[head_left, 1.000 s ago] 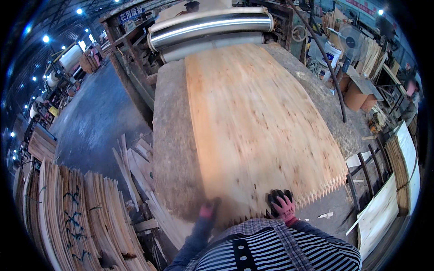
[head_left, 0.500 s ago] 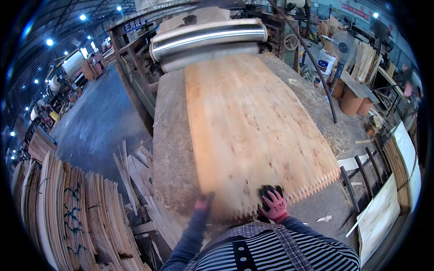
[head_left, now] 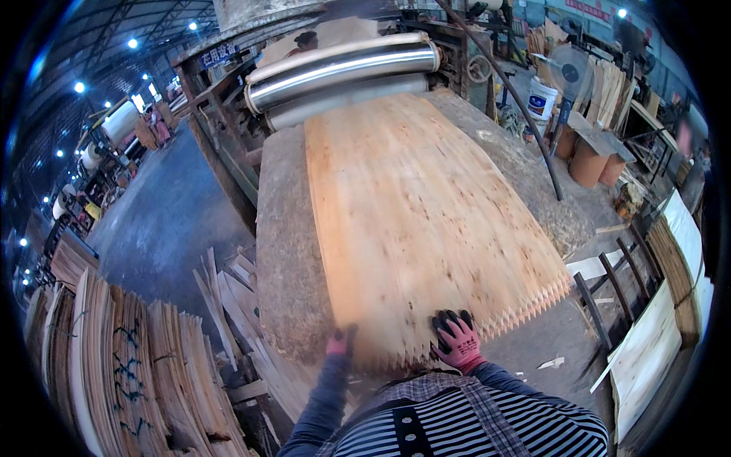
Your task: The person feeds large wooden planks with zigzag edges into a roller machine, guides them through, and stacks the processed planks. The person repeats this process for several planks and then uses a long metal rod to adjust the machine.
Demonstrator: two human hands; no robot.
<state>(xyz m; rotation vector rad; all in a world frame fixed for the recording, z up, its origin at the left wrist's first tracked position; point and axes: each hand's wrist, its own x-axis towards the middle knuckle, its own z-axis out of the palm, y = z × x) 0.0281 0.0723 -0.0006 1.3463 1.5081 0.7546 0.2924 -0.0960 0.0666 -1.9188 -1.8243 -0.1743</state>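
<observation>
A broad sheet of pale wood veneer [head_left: 411, 228] with a toothed near edge lies on the worn table, its far end up against a metal roller [head_left: 343, 80]. My right hand [head_left: 457, 339], in a pink and black glove, rests flat on the sheet near that toothed edge, fingers spread forward. At the near left corner, my left hand [head_left: 341, 340], gloved alike, touches the side edge of the veneer. Its fingers are smeared, so their grip cannot be made out.
Bundled veneer strips [head_left: 137, 373] stand at the lower left. To the right are a slanting dark pole [head_left: 525, 114], a fan [head_left: 569, 70], a white bucket [head_left: 541, 100] and a metal rack [head_left: 609, 282] beside leaning sheets [head_left: 647, 365]. Another person's head [head_left: 306, 40] shows behind the roller.
The whole view has shifted slightly. Both my hands stay at about the same places on the veneer, which shows little visible movement.
</observation>
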